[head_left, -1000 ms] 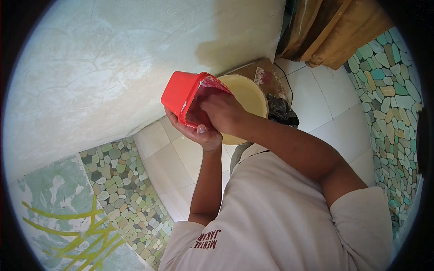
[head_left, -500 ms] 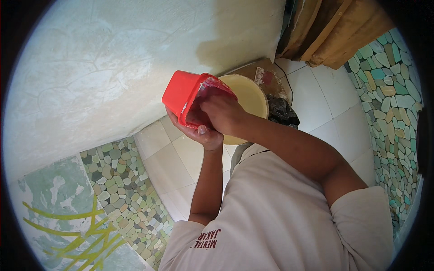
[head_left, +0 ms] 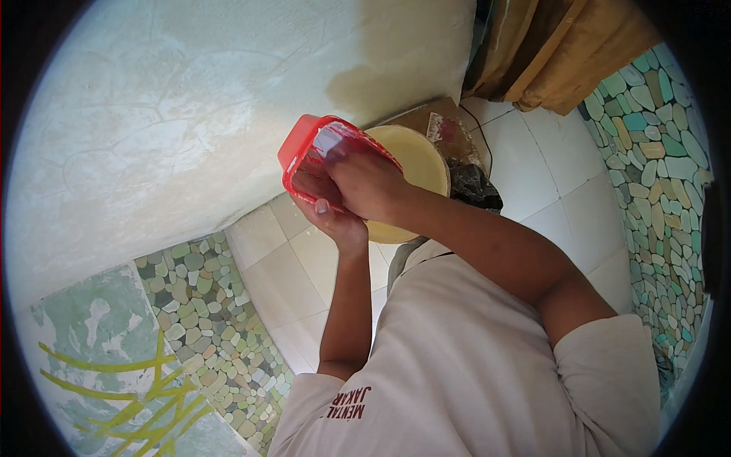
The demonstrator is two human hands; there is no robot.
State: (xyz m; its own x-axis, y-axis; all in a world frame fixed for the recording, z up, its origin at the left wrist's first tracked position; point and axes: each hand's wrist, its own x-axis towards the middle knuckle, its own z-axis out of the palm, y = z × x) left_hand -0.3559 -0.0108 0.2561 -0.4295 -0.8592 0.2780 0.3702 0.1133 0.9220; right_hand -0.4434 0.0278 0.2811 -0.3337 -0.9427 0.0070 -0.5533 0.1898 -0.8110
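Note:
My left hand (head_left: 337, 225) grips a red plastic container (head_left: 297, 143) from below, with its thumb at the lower rim. The container is tilted with its opening toward me; white smears mark its rim and inside. My right hand (head_left: 364, 186) reaches into it, fingertips hidden or too dim to read, so whether they hold anything cannot be seen. Below both hands stands a pale yellow bucket (head_left: 426, 171), partly covered by them and the container.
A white wall (head_left: 175, 122) rises at upper left. Cardboard (head_left: 415, 114), black plastic (head_left: 476, 186) and a cable (head_left: 478, 123) lie beside the bucket on white tiles (head_left: 548, 175). Brown hanging sheeting (head_left: 556, 46) is at upper right. Pebble mosaic (head_left: 655, 213) borders both sides; yellow strips (head_left: 114, 392) cross a mottled panel.
The red container has moved slightly upward and turned, showing more of its inside and less of its outer bottom. Both hands have shifted with it, the right one still inside.

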